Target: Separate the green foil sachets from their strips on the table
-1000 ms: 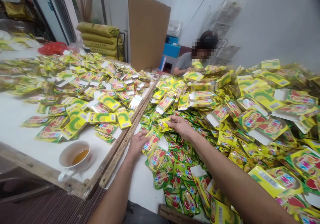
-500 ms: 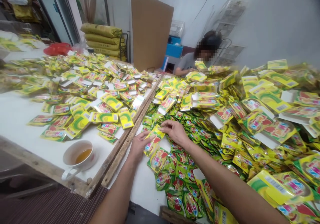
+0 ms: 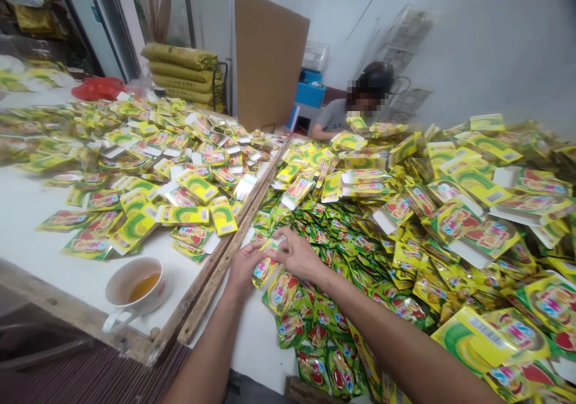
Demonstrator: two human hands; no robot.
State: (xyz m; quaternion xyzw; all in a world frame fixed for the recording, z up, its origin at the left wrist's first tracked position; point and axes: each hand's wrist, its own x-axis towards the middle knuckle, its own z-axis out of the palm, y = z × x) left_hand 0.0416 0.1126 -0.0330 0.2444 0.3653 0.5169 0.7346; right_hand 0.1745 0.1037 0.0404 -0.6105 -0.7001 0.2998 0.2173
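Observation:
A small yellow-green printed carton (image 3: 264, 272) is held between my two hands over the near end of the right-hand table. My left hand (image 3: 243, 269) is closed around the carton's left side. At its far end, the fingers of my right hand (image 3: 297, 253) are pinched on the carton's top; whether a sachet is between them I cannot tell. Another carton (image 3: 281, 291) lies just below, on top of the sachets. Shiny green sachets (image 3: 315, 323) with red fruit prints spread beside and under my right forearm.
More cartons (image 3: 477, 224) are heaped at right, and a wide pile of cartons (image 3: 184, 179) covers the left table. A cup of brown liquid (image 3: 135, 287) stands near that table's front corner. Wooden edging (image 3: 229, 251) runs between the tables. A co-worker (image 3: 333, 116) sits at the far end.
My right hand has come in closer to my left, its fingers now at the top of the carton. The view has shifted slightly. The carton stays in my left hand.

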